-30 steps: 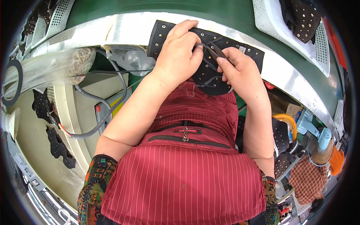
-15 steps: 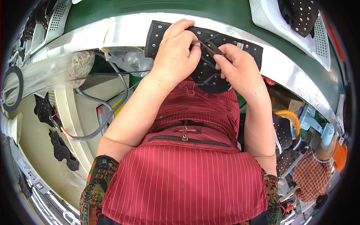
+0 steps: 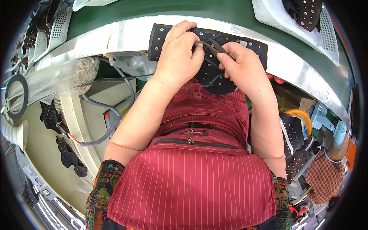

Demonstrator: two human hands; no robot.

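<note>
left hand: fingers pinching dark strip; right hand: fingers gripping pointed tool (studded black piece beneath)

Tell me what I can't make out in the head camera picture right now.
All in the head view:
- Grip end of the dark tool: hidden in the right hand.
- One end of the dark strip: hidden by the left hand.
- Part of the black eyelet piece: covered by the left hand.
- Upper-right white basket: cut off by the top edge.
</note>
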